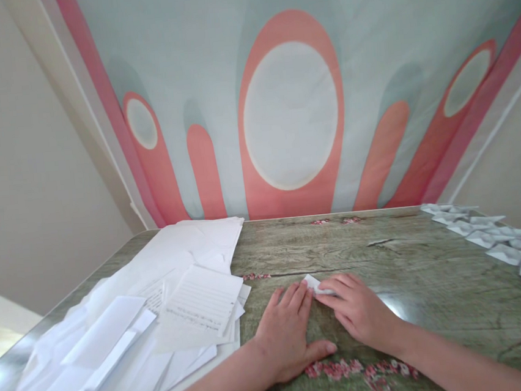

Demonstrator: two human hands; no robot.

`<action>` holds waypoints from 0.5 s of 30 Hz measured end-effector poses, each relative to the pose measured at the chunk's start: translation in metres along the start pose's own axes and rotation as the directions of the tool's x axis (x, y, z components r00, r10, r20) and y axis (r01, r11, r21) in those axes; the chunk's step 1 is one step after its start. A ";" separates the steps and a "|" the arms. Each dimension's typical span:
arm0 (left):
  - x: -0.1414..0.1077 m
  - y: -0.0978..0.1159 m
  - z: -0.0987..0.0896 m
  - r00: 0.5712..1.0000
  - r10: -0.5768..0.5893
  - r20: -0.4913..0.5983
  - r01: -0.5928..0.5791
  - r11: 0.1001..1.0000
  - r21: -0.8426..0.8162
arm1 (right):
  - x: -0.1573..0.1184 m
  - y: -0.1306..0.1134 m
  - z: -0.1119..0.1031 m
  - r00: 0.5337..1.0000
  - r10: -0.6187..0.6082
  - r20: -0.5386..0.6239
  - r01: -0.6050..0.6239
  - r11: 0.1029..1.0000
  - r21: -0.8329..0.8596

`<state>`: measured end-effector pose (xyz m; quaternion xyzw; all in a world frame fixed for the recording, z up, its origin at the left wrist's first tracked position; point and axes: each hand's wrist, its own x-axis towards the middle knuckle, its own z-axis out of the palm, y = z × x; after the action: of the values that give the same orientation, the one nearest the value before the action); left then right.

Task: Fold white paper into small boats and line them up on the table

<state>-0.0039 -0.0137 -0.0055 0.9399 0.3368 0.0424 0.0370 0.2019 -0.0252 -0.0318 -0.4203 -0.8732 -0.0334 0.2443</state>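
Note:
A small piece of folded white paper [312,281] lies on the table at the middle, partly hidden under fingers. My left hand [291,328] rests flat with its fingers stretched out and the thumb spread away; its fingertips touch the paper's left edge. From the right, my right hand [357,309] has its fingers closed together on the paper's right side. How the thumb grips is hidden.
A large heap of white paper sheets [195,241] and strips covers the table's left side, some lined with writing [206,305]. Several folded paper boats [508,254] stand in rows along the right edge. Behind the wooden-patterned table [293,247] rises a patterned backdrop [210,53].

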 end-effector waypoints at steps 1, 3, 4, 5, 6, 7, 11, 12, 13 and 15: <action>0.000 0.000 -0.001 1.000 -0.001 0.002 0.001 1.000 -0.002 | -0.001 -0.001 0.001 1.000 -0.025 0.015 0.025 1.000 -0.015; 0.000 0.001 -0.001 1.000 0.000 0.002 0.000 1.000 -0.002 | -0.002 -0.001 0.004 0.999 -0.032 0.031 0.033 0.999 -0.034; 0.000 0.001 0.000 1.000 0.001 -0.001 -0.001 1.000 -0.001 | -0.002 -0.001 0.006 0.999 -0.021 0.037 0.023 0.999 -0.037; 0.000 0.000 0.000 1.000 0.002 -0.004 -0.002 1.000 0.001 | -0.002 -0.001 0.007 0.999 -0.011 0.045 0.013 0.999 -0.036; 0.000 0.000 0.001 1.000 0.003 -0.007 -0.003 1.000 0.003 | -0.002 0.000 0.008 0.999 -0.004 0.052 0.005 1.000 -0.031; 0.000 0.000 0.001 1.000 0.003 -0.007 -0.003 1.000 0.004 | -0.002 0.001 0.008 0.998 0.003 0.057 -0.001 1.000 -0.024; 0.000 -0.001 0.002 1.000 -0.001 0.010 0.001 1.000 -0.001 | -0.002 0.001 0.006 0.997 0.024 0.067 -0.026 0.999 0.019; 0.000 -0.001 0.002 1.000 -0.002 0.015 0.002 1.000 -0.002 | -0.002 0.001 0.006 0.997 0.031 0.069 -0.033 0.999 0.032; -0.001 -0.001 0.002 1.000 -0.003 0.017 0.003 1.000 -0.002 | -0.002 0.001 0.005 0.997 0.035 0.071 -0.038 0.998 0.047; -0.001 0.000 0.002 1.000 -0.002 0.014 0.002 1.000 0.001 | -0.001 0.001 0.004 0.996 0.044 0.079 -0.050 0.996 0.077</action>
<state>-0.0046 -0.0143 -0.0074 0.9399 0.3374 0.0357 0.0390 0.2022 -0.0244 -0.0358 -0.4317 -0.8726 0.0230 0.2274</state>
